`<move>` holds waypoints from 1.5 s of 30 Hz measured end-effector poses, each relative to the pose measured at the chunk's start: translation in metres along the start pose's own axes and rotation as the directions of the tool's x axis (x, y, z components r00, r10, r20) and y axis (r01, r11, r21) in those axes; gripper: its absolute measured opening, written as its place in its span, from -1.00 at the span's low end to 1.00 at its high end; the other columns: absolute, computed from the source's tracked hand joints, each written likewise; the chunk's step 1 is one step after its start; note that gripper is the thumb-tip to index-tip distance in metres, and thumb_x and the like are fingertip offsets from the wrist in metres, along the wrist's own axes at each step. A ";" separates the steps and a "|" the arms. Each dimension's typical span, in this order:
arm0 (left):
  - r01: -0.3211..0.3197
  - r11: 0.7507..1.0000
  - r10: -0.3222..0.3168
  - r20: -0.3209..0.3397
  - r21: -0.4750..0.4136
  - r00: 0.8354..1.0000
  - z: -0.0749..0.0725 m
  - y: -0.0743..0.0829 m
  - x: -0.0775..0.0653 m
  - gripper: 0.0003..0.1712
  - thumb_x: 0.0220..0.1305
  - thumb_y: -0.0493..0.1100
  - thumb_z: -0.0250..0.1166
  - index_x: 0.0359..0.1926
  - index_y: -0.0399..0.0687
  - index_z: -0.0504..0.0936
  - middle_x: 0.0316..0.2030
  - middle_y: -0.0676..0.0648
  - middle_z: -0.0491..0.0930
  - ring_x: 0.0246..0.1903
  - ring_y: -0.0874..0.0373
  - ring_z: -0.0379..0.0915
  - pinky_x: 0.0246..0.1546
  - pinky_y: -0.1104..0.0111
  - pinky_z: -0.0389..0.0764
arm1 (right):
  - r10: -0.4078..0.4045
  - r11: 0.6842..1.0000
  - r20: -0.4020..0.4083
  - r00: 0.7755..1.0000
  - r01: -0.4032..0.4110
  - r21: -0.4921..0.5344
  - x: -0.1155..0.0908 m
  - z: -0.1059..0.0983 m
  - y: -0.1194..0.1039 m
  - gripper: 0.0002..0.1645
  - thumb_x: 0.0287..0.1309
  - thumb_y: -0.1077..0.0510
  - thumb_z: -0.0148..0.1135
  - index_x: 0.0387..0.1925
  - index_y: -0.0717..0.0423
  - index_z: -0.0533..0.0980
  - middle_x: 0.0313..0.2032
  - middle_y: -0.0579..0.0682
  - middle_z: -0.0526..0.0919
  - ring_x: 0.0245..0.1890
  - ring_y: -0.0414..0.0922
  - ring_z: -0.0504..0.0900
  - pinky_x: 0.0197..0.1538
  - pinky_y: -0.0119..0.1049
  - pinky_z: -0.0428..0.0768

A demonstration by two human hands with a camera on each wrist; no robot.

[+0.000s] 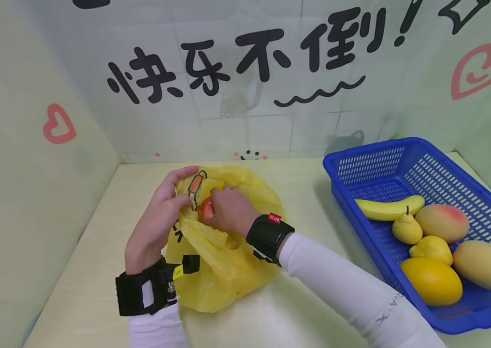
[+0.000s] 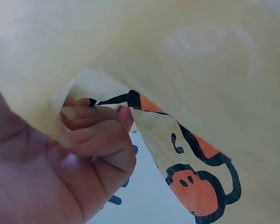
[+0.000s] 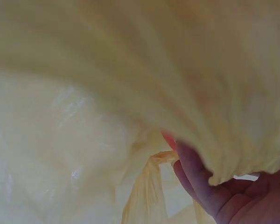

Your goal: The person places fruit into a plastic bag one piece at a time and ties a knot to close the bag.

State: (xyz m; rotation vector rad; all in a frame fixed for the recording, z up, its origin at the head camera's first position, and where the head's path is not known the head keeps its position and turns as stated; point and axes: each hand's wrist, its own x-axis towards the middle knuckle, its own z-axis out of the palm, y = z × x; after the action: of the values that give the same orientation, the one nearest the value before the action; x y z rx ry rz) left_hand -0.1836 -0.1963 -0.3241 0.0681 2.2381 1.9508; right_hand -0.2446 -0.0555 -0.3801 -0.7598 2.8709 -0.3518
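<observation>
One pale bench [image 1: 93, 270] carried, along its right edge, a blue perforated plastic basket [image 1: 369, 232] and, nearer its far edge, a thin yellow plastic bag [image 1: 228, 285]. The left hand [image 1: 156, 217] pinched the rim; the right hand [image 1: 234, 208], at the mouth, had fingers curled round a smooth red object [image 1: 206, 209]. Spreading that rim wide probably helped stop snagging; open room lay toward the left edge and between bag and basket.

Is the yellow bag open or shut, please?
The bag is open: the left hand grips its edge, the right hand is in its mouth.
</observation>
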 end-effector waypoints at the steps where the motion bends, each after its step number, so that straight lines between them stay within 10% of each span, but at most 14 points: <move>1: 0.002 1.000 -0.002 0.001 -0.001 1.000 0.000 0.000 0.000 -0.31 0.32 -0.39 -0.20 0.47 -0.02 0.08 0.36 -0.17 0.16 0.25 -0.11 0.23 0.00 0.49 0.61 | 0.003 1.000 0.001 1.000 -0.003 -0.002 0.000 0.000 0.000 -0.36 0.20 -0.29 0.18 0.05 0.13 0.49 -0.17 0.07 0.60 -0.18 -0.02 0.52 -0.09 -0.24 0.61; 15: 0.008 1.000 -0.008 0.004 0.016 1.000 -0.001 0.001 -0.001 -0.32 0.33 -0.37 -0.19 0.46 0.04 0.10 0.34 -0.19 0.16 0.15 -0.02 0.28 -0.03 0.48 0.61 | -0.135 0.991 0.204 0.969 0.130 0.041 0.002 -0.021 0.019 -0.45 0.47 -0.17 -0.16 0.09 0.15 0.49 -0.37 -0.02 0.52 -0.29 -0.08 0.54 -0.20 -0.34 0.43; 19: 0.012 1.000 -0.012 0.004 0.014 1.000 -0.001 0.001 -0.002 -0.32 0.33 -0.35 -0.18 0.46 0.05 0.09 0.32 -0.18 0.17 0.15 -0.05 0.29 -0.02 0.45 0.63 | -0.160 0.986 0.162 0.974 0.148 0.080 -0.001 -0.034 0.032 -0.62 0.43 -0.07 -0.02 -0.29 0.09 0.58 -0.56 -0.10 0.42 -0.50 -0.13 0.48 -0.39 -0.39 0.37; 24: 0.014 1.000 -0.014 0.002 0.006 1.000 0.001 0.000 -0.001 -0.32 0.33 -0.35 -0.17 0.46 0.04 0.08 0.33 -0.19 0.19 0.15 -0.08 0.30 -0.02 0.39 0.66 | -0.185 0.980 0.026 0.982 0.182 0.075 -0.003 -0.057 0.065 -0.74 0.36 0.05 0.07 -0.25 0.09 0.62 -0.44 -0.06 0.59 -0.44 -0.13 0.52 -0.35 -0.36 0.45; 35: 0.015 0.997 -0.012 -0.037 0.077 0.999 -0.003 -0.001 -0.003 -0.33 0.34 -0.32 -0.16 0.47 0.08 0.12 0.35 -0.15 0.22 0.17 -0.02 0.30 0.00 0.49 0.61 | 0.000 0.998 -0.096 0.995 0.005 0.060 -0.025 -0.111 0.151 -0.73 0.30 0.08 0.09 -0.19 0.17 0.61 -0.24 0.13 0.71 -0.29 0.02 0.59 -0.11 -0.10 0.60; 45: 0.000 0.996 0.002 -0.023 0.088 1.000 -0.001 -0.002 -0.001 -0.33 0.34 -0.35 -0.16 0.47 0.03 0.11 0.34 -0.16 0.22 0.15 -0.03 0.32 -0.01 0.47 0.62 | 0.138 0.990 -0.025 0.990 -0.137 0.033 -0.064 -0.148 0.218 -0.65 0.28 0.04 0.09 -0.11 0.22 0.59 -0.16 0.21 0.68 -0.18 0.07 0.59 -0.06 -0.01 0.62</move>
State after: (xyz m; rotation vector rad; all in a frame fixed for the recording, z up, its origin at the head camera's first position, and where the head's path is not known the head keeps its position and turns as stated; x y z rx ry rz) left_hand -0.1824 -0.1974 -0.3257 0.0586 2.3386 1.8616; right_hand -0.3221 0.1885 -0.2896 -0.5526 2.9154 -0.3900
